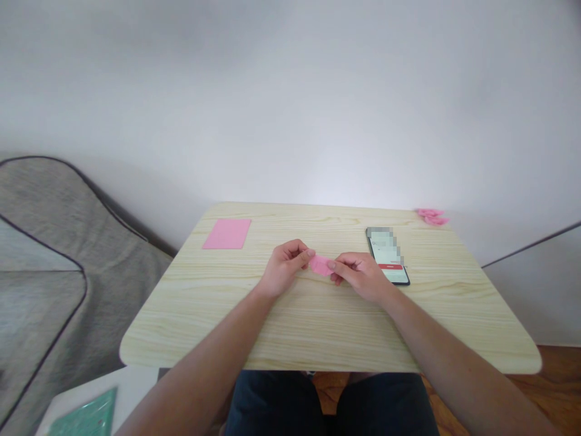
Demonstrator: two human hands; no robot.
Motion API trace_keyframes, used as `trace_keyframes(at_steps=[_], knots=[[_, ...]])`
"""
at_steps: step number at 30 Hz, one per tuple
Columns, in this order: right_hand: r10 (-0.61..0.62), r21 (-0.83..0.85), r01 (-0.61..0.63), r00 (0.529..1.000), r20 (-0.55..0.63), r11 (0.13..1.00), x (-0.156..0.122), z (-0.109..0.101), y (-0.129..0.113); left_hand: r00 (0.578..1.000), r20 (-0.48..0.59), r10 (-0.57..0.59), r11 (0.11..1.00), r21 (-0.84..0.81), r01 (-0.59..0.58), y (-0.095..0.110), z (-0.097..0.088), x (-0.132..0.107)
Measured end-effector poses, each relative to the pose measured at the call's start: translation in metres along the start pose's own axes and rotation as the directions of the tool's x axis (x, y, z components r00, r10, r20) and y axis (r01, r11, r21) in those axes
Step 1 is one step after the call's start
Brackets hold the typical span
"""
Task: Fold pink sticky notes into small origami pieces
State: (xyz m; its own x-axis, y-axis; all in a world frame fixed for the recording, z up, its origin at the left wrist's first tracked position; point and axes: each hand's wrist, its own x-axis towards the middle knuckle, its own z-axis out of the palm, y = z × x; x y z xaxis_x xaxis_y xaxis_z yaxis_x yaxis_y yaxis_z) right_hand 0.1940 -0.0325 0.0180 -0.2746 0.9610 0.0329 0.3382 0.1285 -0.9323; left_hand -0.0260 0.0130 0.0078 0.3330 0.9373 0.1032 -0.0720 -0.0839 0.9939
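A small folded piece of pink paper [321,265] is held up between my two hands, over the middle of the table. My left hand [288,264] pinches its left end between thumb and fingers. At the right end, my right hand [356,274] grips it the same way, thumb on top. Parts of the paper are hidden under the fingertips. To the left lies a flat stack or sheet of square pink paper [227,234]. Several folded pink paper pieces [433,217] rest in the far right corner.
A phone [388,254] with a lit screen lies just beyond my right hand. The pale wooden table [318,339] backs onto a white wall. A grey cushioned seat [109,290] stands at the left, and a green packet [86,415] lies on a white surface below.
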Motion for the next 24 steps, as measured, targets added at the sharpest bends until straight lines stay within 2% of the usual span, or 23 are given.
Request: trace_keyframes(at_steps=[7, 13, 15, 20, 24], knots=[[-0.032, -0.042, 0.032, 0.999, -0.011, 0.999, 0.0011, -0.0026, -0.0013, 0.997, -0.080, -0.007, 0.996, -0.085, 0.000, -0.0037, -0.0018, 0.0038], [-0.039, -0.066, 0.036, 0.998, -0.046, 0.997, 0.0001, -0.0020, 0.0018, 0.992, -0.118, 0.034, 0.997, -0.066, -0.042, -0.0042, -0.0026, 0.0045], [-0.026, -0.026, 0.025, 0.998, -0.053, 0.999, 0.0005, -0.0001, 0.0034, 0.991, -0.122, 0.057, 0.997, -0.040, -0.062, -0.0028, -0.0022, 0.0036], [-0.004, 0.236, 0.024, 0.996, -0.087, 0.971, 0.0028, 0.0036, 0.0058, 0.995, -0.064, 0.076, 0.997, -0.004, -0.077, 0.0028, 0.0012, 0.0013], [0.001, 0.255, 0.014, 0.998, -0.060, 0.967, 0.0035, 0.0007, 0.0041, 0.997, -0.021, 0.073, 0.996, -0.050, -0.074, 0.0048, 0.0040, 0.0011]])
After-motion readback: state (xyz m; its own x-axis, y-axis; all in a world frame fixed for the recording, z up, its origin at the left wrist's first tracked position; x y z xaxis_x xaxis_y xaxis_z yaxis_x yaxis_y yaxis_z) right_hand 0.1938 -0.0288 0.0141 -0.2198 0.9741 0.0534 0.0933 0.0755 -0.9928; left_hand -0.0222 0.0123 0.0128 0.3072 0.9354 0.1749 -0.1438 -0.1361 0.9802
